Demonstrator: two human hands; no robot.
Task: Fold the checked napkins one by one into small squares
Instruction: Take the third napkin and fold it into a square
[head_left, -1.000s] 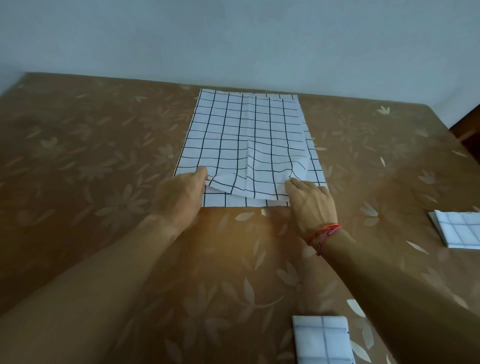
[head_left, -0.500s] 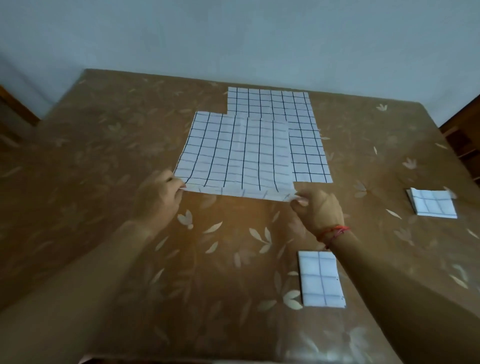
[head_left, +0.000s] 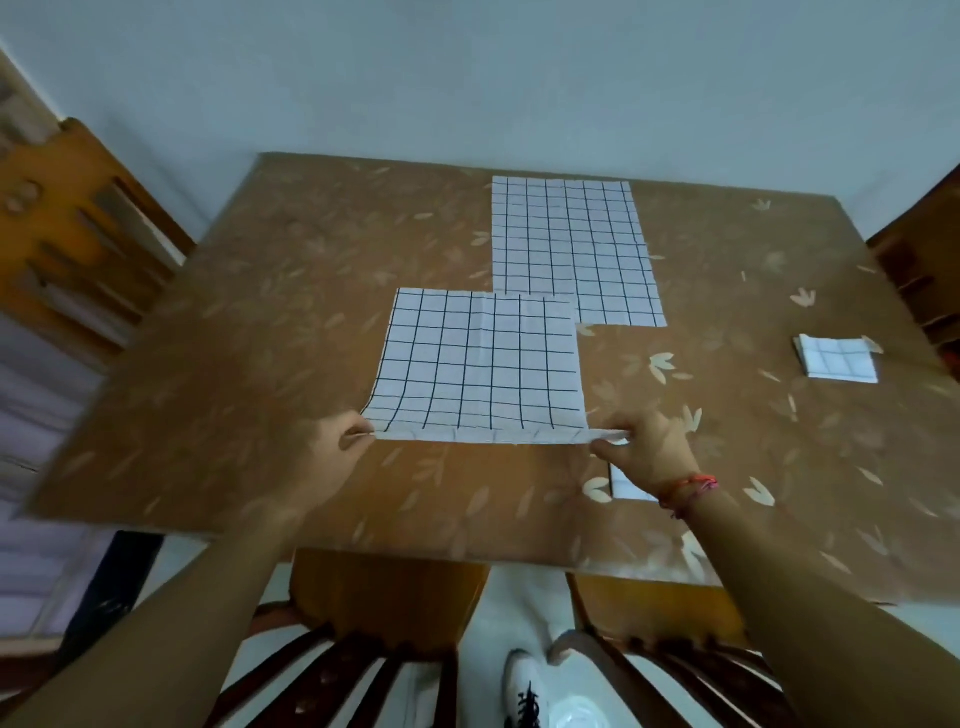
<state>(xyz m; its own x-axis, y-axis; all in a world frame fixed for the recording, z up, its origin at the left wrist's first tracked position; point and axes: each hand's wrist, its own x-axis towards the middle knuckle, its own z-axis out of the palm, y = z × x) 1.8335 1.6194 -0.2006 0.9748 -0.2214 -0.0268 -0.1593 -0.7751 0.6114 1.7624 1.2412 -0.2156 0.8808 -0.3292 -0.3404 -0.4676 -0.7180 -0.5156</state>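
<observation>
Brown patterned table (head_left: 249, 374): near its front edge, left hand (head_left: 332, 444) and right hand (head_left: 647, 449) each pinch a near corner of the checked napkin (head_left: 483, 364), spread flat mid-table. Farther right, its far corner overlaps a second napkin (head_left: 571, 244).

near napkin (head_left: 480, 364): on surface (head_left: 260, 364), centre; left hand (head_left: 332, 447) at near-left corner, right hand (head_left: 649, 447) at near-right
far napkin (head_left: 571, 244): behind, offset right, its near-left corner under near napkin
folded square (head_left: 839, 358): far right
second folded square (head_left: 626, 486): partly beneath right hand
</observation>
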